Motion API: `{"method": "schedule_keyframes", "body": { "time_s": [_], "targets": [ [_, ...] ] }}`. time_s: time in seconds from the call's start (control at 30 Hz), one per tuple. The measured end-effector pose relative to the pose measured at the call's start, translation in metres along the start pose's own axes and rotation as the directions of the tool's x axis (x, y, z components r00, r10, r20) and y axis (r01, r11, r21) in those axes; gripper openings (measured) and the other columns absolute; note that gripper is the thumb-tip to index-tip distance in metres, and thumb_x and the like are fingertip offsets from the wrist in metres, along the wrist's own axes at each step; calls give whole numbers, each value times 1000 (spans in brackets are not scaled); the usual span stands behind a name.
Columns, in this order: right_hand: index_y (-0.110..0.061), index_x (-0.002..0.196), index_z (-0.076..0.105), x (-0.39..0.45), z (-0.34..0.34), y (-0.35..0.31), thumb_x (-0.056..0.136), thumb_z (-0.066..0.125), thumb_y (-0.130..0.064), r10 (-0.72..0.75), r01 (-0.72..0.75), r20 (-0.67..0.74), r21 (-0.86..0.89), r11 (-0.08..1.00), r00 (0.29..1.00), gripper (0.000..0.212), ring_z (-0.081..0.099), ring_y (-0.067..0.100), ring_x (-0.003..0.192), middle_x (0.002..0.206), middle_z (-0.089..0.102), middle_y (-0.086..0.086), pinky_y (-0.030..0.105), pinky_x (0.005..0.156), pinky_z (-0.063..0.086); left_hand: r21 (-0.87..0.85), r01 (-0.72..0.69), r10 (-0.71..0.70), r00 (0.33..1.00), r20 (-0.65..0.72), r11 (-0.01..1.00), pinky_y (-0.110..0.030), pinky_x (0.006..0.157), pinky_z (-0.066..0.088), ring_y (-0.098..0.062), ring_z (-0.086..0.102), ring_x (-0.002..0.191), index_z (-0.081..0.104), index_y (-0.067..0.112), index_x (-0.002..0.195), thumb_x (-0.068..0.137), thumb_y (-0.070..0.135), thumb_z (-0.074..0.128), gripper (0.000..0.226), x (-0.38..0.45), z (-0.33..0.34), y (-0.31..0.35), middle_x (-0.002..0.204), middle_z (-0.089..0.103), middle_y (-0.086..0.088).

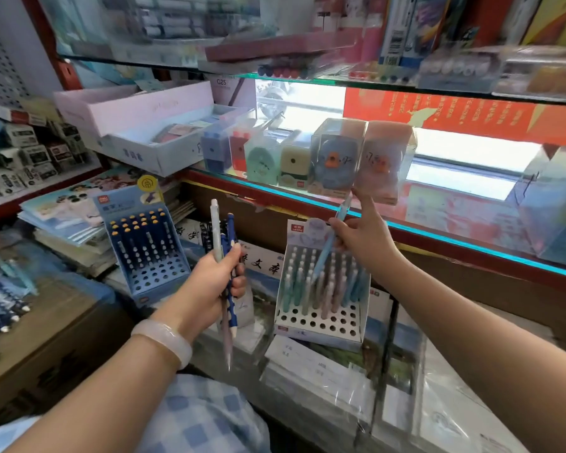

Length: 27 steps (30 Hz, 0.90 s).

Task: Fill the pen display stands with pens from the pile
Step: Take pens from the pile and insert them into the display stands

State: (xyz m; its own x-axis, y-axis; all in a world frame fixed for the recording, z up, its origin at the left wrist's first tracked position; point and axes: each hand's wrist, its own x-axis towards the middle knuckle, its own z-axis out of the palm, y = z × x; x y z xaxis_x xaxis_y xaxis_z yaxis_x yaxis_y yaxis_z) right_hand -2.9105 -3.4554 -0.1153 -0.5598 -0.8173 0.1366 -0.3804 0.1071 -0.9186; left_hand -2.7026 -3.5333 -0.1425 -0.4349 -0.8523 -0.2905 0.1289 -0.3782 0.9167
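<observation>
Our left hand is gripping a small bundle of pens, fingers curled round their middles, tips pointing down. Further out, our right hand is pinching a single pale blue pen near its upper end, tip slanting down over the pastel stand, whose front rows of holes are standing open. These pens are light, stiff and smooth, so we are judging that a grip near the top is leaving the tip free to find a hole. The pile is lying at the far left on the tabletop. Beyond, the blue stand is sitting part filled.
</observation>
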Motion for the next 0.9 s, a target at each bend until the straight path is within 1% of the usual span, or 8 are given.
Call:
{"method": "schedule_keyframes", "body": {
  "time_s": [0.1, 0.17, 0.27, 0.4, 0.53, 0.63, 0.83, 0.9],
  "targets": [
    [-29, 134, 35, -6, -17, 19, 92, 57, -21, -69, 62, -54, -110, 992, 996, 47, 67, 10, 60, 76, 67, 4, 15, 49, 53, 2, 13, -13, 1000, 17, 1000, -16, 31, 31, -6, 39, 33, 42, 8, 88, 98, 21, 43, 17, 2, 15, -2, 62, 40, -5],
    [-26, 132, 39, -12, -26, 29, 94, 54, -23, -111, 97, -79, -170, 981, 991, 42, 65, 8, 57, 73, 65, -2, 17, 50, 54, 18, 10, -10, 1000, 13, 1000, -16, 31, 32, -6, 40, 32, 40, 8, 80, 99, 18, 41, 22, 2, 27, -3, 62, 40, -6],
    [-21, 129, 45, -21, -35, 44, 96, 50, -23, -197, 166, -95, -268, 949, 976, 33, 66, 9, 63, 76, 63, -10, 28, 58, 59, 39, -2, 1, 999, 36, 999, -15, 32, 31, -6, 39, 32, 40, 7, 72, 99, 9, 36, 27, 0, 41, -6, 60, 39, -7],
    [-19, 130, 49, -30, -37, 66, 95, 52, -22, -264, 204, -75, -448, 870, 962, 35, 66, 12, 75, 91, 69, 0, 33, 72, 58, 93, -24, 18, 997, 73, 995, -16, 32, 29, -7, 38, 34, 43, 5, 69, 97, 2, 34, 30, 1, 49, -11, 57, 38, -8],
    [-20, 132, 49, -37, -35, 79, 96, 50, -22, -195, 151, -55, -444, 883, 979, 36, 67, 17, 87, 102, 69, 5, 33, 78, 56, 99, -27, 19, 996, 85, 995, -16, 33, 30, -7, 39, 37, 45, 2, 74, 98, 4, 33, 27, 1, 51, -14, 55, 41, -5],
    [-20, 134, 48, -40, -31, 85, 97, 48, -22, -161, 126, -39, -457, 881, 986, 37, 66, 20, 91, 106, 69, 7, 39, 81, 54, 124, -32, 21, 996, 87, 992, -16, 32, 30, -6, 40, 35, 44, 4, 73, 97, 2, 33, 26, 2, 50, -15, 59, 40, -7],
    [-21, 129, 49, -39, -27, 89, 99, 44, -23, -99, 60, -77, -401, 914, 992, 31, 64, 17, 87, 101, 67, 3, 28, 72, 51, 143, -9, -4, 996, 91, 990, -16, 32, 31, -7, 41, 35, 45, 4, 74, 97, 3, 34, 25, 4, 50, -18, 58, 43, -7],
    [-22, 129, 49, -38, -27, 90, 98, 44, -22, -77, 38, -86, -383, 923, 993, 31, 64, 15, 86, 101, 67, 2, 27, 73, 51, 132, 4, -16, 995, 94, 991, -16, 32, 31, -8, 41, 36, 45, 4, 75, 97, 4, 34, 24, 4, 50, -19, 56, 44, -5]
  ]
}}
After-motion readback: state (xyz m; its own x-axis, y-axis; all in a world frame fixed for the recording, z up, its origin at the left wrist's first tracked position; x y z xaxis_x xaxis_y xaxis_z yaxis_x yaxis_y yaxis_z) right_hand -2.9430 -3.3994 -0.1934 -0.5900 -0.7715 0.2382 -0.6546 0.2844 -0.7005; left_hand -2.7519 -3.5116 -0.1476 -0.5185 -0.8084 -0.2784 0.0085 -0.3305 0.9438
